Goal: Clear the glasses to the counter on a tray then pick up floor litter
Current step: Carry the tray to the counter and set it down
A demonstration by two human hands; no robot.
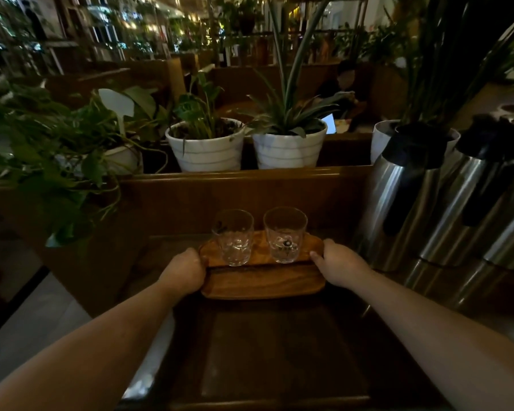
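An oval wooden tray (261, 281) is held level over a dark wooden counter (279, 345). Two clear glasses stand upright on its far half: one on the left (234, 237) and one on the right (285, 234), which has a small dark bit at its bottom. My left hand (184, 269) is closed around the tray's left edge. My right hand (337, 262) grips the right edge, thumb on top of the rim. Whether the tray touches the counter I cannot tell.
Steel thermos jugs (404, 191) stand close on the right. Behind the counter's raised back, white plant pots (205, 146) (288, 146) and trailing leaves (51, 149) crowd the ledge. A seated person (344, 93) is farther back. Pale floor (42, 321) shows at the lower left.
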